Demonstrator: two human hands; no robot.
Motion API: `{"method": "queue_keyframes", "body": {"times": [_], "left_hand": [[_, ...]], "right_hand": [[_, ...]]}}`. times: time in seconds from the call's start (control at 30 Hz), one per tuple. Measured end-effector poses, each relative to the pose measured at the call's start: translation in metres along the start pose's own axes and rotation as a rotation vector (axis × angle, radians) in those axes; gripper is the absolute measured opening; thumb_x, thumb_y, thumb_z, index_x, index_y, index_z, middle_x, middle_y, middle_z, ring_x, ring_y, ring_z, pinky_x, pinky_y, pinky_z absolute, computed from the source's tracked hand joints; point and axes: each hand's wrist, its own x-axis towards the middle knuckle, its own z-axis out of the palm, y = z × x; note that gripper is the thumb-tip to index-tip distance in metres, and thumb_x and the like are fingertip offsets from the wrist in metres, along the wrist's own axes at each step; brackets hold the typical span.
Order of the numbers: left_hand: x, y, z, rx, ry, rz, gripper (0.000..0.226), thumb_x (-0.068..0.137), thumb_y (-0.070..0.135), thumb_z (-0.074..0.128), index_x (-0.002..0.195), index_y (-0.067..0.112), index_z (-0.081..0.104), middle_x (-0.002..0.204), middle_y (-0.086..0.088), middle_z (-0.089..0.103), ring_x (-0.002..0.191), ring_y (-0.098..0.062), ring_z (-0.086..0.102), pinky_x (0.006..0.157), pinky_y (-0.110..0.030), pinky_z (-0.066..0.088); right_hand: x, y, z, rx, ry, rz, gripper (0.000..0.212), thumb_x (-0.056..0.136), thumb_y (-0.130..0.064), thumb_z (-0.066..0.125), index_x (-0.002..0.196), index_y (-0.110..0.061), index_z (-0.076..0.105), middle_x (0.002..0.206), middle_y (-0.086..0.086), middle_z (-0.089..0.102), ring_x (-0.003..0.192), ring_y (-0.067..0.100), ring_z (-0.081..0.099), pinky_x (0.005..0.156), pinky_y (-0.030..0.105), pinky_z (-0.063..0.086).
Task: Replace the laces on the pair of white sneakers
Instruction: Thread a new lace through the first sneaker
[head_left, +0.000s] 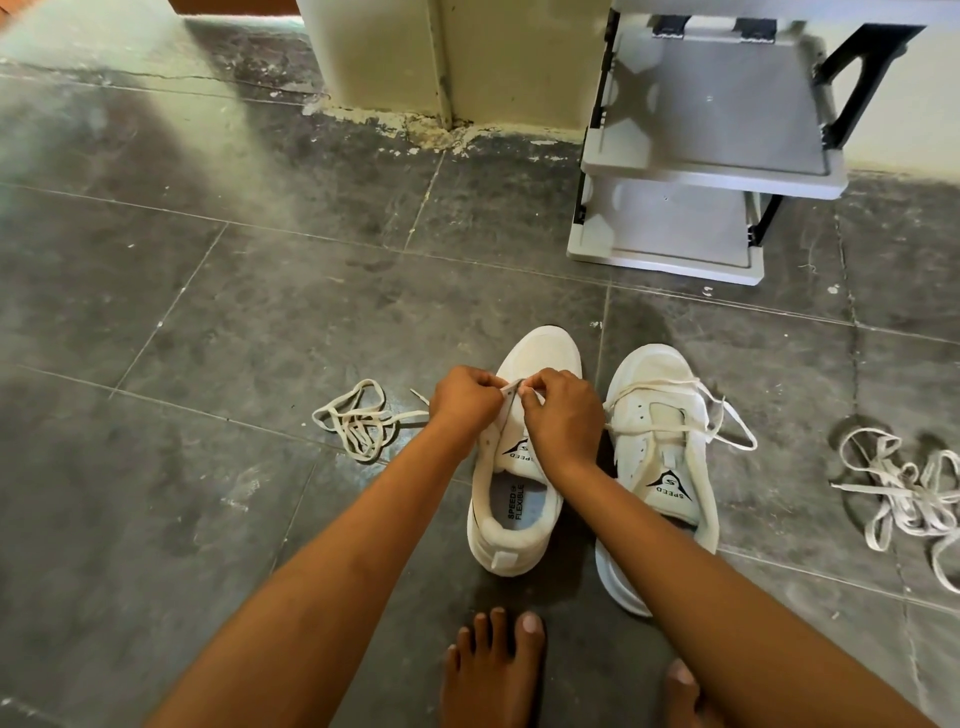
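Two white sneakers stand side by side on the dark tiled floor, toes pointing away from me. The left sneaker (519, 499) has no lace in its upper eyelets. My left hand (465, 397) and my right hand (563, 410) meet over its front eyelets, and both pinch a white lace end (511, 387) there. The lace trails left into a loose coil (358, 421) on the floor. The right sneaker (662, 467) carries a loose lace (691, 415) across its lower eyelets only.
A tangled heap of white laces (904, 493) lies on the floor at the right. A grey plastic shoe rack (701, 171) stands behind the sneakers by a pale wall (441, 57). My bare feet (493, 670) rest close below the shoes.
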Motion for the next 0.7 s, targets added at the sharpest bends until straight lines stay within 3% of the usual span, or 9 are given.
{"method": "queue_keyframes", "body": {"times": [0.13,0.4,0.57,0.7], "left_hand": [[0.001,-0.002,0.000,-0.017,-0.008,-0.004,0.020,0.086,0.009,0.055,0.091,0.017,0.073,0.096,-0.009,0.070,0.095,-0.027,0.064,0.086,-0.042,0.054],[0.001,-0.003,0.000,-0.022,-0.010,0.011,0.020,0.086,0.008,0.055,0.083,0.021,0.072,0.091,-0.007,0.070,0.092,-0.025,0.064,0.085,-0.043,0.055],[0.000,-0.003,-0.003,-0.043,-0.042,0.036,0.015,0.087,0.008,0.058,0.090,0.014,0.072,0.092,-0.009,0.069,0.093,-0.027,0.065,0.087,-0.043,0.054],[-0.002,0.000,-0.008,0.009,-0.121,0.119,0.012,0.089,0.011,0.059,0.094,0.009,0.070,0.087,-0.008,0.065,0.087,-0.021,0.060,0.084,-0.037,0.052]], "right_hand": [[0.002,0.001,-0.008,0.048,0.004,0.010,0.019,0.091,-0.026,0.058,0.098,-0.011,0.067,0.094,0.007,0.069,0.088,0.024,0.062,0.069,0.032,0.044],[0.009,0.006,-0.008,-0.152,-0.073,-0.088,0.023,0.093,-0.027,0.048,0.095,-0.012,0.065,0.091,0.007,0.068,0.085,0.025,0.060,0.060,0.029,0.037],[0.006,0.007,-0.001,-0.151,-0.052,-0.046,0.023,0.092,-0.027,0.046,0.094,-0.013,0.065,0.092,0.006,0.067,0.087,0.026,0.060,0.064,0.031,0.040],[0.011,0.008,-0.002,-0.193,-0.127,-0.129,0.023,0.092,-0.024,0.046,0.095,-0.011,0.065,0.097,0.006,0.066,0.092,0.026,0.058,0.073,0.035,0.043]]}}
